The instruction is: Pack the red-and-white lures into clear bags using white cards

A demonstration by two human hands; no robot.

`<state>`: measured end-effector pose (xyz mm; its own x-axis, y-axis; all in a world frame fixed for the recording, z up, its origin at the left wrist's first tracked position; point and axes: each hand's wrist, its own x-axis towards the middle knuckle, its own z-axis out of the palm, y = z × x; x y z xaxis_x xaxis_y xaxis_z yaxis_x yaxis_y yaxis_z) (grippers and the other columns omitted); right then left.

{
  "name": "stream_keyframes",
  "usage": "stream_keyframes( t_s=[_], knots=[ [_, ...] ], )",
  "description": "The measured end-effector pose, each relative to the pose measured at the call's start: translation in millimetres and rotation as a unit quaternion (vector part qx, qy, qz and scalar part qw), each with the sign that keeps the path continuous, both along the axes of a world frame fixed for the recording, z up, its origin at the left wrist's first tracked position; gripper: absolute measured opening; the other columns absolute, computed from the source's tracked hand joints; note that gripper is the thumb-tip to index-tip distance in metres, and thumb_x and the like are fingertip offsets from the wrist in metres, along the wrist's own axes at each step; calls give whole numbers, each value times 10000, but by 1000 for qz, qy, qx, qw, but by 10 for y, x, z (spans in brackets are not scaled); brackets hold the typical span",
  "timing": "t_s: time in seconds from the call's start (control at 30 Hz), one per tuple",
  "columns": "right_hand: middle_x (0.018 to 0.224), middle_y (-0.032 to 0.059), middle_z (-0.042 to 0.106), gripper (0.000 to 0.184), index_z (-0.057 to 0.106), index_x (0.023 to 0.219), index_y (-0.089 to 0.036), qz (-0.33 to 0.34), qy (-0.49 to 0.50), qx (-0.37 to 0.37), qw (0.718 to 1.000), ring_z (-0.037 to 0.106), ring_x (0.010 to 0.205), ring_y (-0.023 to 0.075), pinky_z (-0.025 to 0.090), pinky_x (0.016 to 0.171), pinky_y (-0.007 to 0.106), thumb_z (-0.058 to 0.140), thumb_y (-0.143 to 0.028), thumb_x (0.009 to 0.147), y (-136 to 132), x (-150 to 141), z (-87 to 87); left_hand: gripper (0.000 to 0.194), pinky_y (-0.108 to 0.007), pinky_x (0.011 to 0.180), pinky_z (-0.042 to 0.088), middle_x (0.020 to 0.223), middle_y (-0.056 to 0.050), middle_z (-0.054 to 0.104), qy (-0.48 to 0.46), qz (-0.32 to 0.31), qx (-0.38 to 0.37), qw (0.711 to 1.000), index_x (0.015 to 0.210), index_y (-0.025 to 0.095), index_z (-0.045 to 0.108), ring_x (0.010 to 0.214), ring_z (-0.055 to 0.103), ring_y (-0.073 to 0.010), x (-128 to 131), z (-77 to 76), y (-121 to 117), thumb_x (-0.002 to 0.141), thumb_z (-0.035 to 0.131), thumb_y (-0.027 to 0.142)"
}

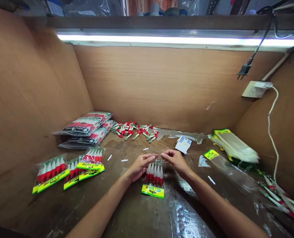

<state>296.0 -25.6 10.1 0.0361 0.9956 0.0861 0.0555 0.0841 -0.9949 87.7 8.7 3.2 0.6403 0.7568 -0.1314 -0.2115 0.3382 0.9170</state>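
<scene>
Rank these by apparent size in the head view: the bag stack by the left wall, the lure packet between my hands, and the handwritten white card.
1. Bag stack
2. Lure packet, nearer the camera
3. Handwritten white card

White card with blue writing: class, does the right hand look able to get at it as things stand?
Probably yes: the white card lies just beyond the right hand, with nothing visible standing between them, though that hand is busy at the lure packet.
</scene>
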Motion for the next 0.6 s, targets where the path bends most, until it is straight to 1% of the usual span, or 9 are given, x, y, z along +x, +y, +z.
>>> stream_keyframes(
  t_s=[0.07,0.13,0.23,0.33,0.4,0.5,0.6],
  knots=[
    [710,5,621,429,699,800,-149,15,15,-13,1000,477,603,120,385,588,257,750,-567,723,8,22,-25,433,-279,723,493,1024,-116,734,25,32,19,999,1062,128,728,825,681,-210,24,-68,12,749,797,419],
    [728,1,630,437,713,860,-155,50,19,-31,998,483,602,117,389,591,256,760,-564,712,4,26,-49,390,-248,669,478,935,-101,742,31,47,24,998,984,119,746,769,668,-189,45,-113,15,749,791,427],
    [667,-11,612,438,730,844,-151,76,-1,-41,996,455,562,108,355,557,250,792,-550,673,-8,25,-78,377,-237,650,475,893,-104,738,41,58,30,997,948,112,750,750,661,-182,51,-109,7,755,776,435],
    [623,-20,587,410,718,784,-145,60,0,-32,998,431,537,102,339,546,253,790,-534,677,4,41,-89,451,-253,682,495,1008,-112,724,49,46,32,997,1087,148,710,822,676,-193,36,-51,-16,775,751,470],
    [645,-16,598,390,707,766,-148,43,12,-23,999,441,550,104,357,558,257,792,-518,676,26,67,-81,510,-262,674,500,1043,-110,714,64,24,36,997,1141,162,681,826,679,-200,26,-23,-30,748,779,471],
    [685,-6,618,363,702,757,-152,16,19,-7,1000,458,570,108,377,569,260,792,-495,678,58,124,-57,503,-236,616,470,920,-86,718,97,1,51,994,1042,125,703,719,656,-175,18,-27,-33,669,845,432],
    [666,-10,608,360,718,795,-150,10,18,2,1000,449,559,104,370,559,258,778,-491,694,74,180,-40,452,-220,577,432,773,-48,690,127,-3,65,990,937,109,712,618,610,-138,13,-59,-15,676,829,458]
  ],
)
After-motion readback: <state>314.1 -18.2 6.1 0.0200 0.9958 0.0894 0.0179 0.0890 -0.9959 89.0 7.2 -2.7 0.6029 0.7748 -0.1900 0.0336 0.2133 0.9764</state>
